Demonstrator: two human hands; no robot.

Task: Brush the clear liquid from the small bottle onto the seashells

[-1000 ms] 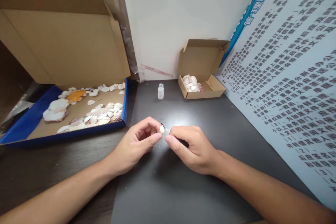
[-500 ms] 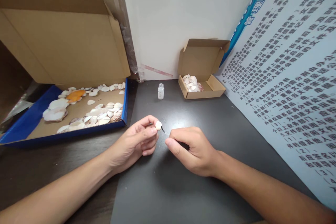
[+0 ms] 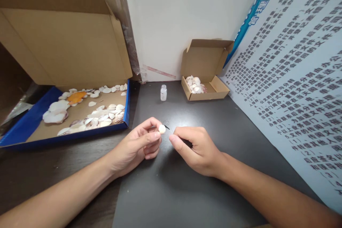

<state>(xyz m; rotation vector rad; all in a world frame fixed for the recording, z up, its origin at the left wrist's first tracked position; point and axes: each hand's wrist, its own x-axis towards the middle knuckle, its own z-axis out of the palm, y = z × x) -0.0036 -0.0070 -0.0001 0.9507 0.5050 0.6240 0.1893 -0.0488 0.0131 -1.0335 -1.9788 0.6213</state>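
My left hand (image 3: 143,143) pinches a small whitish shell (image 3: 161,129) between thumb and forefinger, over the dark mat. Closed round a thin brush is my right hand (image 3: 196,149), just to the right of the left one. The brush's dark tip (image 3: 167,127) points left, close beside the upper right edge of the shell; whether they touch is too small to tell. Most of the brush handle is hidden in my right fist. Beyond the hands, a small glass bottle (image 3: 163,93) with whitish contents stands upright and uncapped.
A large blue-edged cardboard box (image 3: 127,105) with many shells lies open at the left. At the back right stands a smaller open box (image 3: 208,96) holding shells. A white board (image 3: 171,17) rises behind, and a printed sheet (image 3: 291,89) slants along the right side.
The brush tip has moved up and tilts flatter, now at the shell's upper right. My right hand has shifted slightly, and the shell has turned a little in my left fingers.
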